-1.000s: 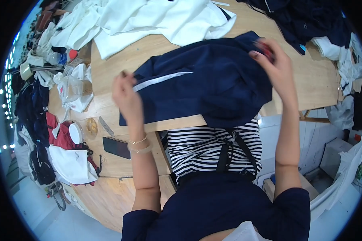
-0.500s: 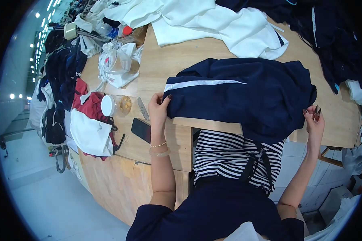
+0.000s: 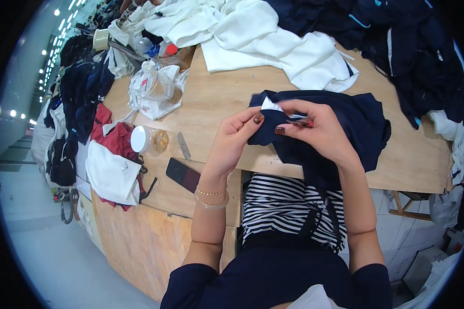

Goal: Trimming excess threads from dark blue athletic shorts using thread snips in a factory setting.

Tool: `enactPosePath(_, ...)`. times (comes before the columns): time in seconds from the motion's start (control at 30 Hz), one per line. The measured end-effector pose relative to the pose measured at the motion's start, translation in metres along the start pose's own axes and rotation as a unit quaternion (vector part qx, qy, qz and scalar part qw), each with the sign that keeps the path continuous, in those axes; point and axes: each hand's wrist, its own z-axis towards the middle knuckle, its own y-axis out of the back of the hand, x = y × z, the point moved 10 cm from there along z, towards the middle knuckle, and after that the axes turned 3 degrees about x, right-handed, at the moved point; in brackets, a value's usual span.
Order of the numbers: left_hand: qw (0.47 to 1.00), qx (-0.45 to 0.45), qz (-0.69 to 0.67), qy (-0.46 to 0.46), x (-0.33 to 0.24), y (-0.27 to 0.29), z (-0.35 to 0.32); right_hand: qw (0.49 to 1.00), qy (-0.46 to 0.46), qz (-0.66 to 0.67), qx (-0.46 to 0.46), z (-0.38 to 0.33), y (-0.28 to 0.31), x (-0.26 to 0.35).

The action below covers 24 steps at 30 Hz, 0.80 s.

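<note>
A navy garment [image 3: 355,116] with a white stripe lies bunched on the table, part of it hanging over the front edge onto my lap. My left hand [image 3: 234,134] pinches its left end, lifting it a little off the wood. Close beside it, my right hand [image 3: 319,129] curls around small thread snips [image 3: 303,123], mostly hidden by the fingers. The right index finger and thumb reach to the same raised edge, where a bit of white [image 3: 269,105] shows. Whether the right fingertips grip the cloth too is hard to make out.
White fabric [image 3: 252,41] is heaped along the far side, dark garments [image 3: 412,56] at the far right. Left of me lie a phone [image 3: 183,174], a grey blade-like tool [image 3: 183,146], a white-lidded jar [image 3: 140,139], a plastic bag [image 3: 154,90] and red cloth [image 3: 113,136].
Both hands have come together at the garment's left end, the right one travelling left from the far end with the snips. That end has been lifted and folded, and the garment is more bunched.
</note>
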Motion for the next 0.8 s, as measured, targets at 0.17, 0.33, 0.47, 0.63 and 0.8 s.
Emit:
enactPosePath(0.17,0.936,0.179,0.298,0.055,0.0,-0.044,0.008,0.989,0.018,0.07,-0.125,-0.024,0.07,0.023)
enactPosePath(0.33,0.819,0.217,0.531,-0.014,0.028,-0.04,0.014,0.918,0.016,0.102,-0.382,-0.084,0.189,0.015)
enactPosePath(0.47,0.836,0.169,0.522,0.024,0.014,-0.02,0.034,0.902,0.028,0.142,-0.407,-0.119,0.239,0.01)
enactPosePath(0.63,0.826,0.136,0.546,0.023,-0.018,-0.034,0.041,0.903,0.01,0.16,-0.398,-0.136,0.257,-0.011)
enactPosePath(0.8,0.828,0.174,0.532,-0.019,-0.023,-0.04,0.043,0.89,-0.021,0.21,-0.405,-0.143,0.265,-0.032)
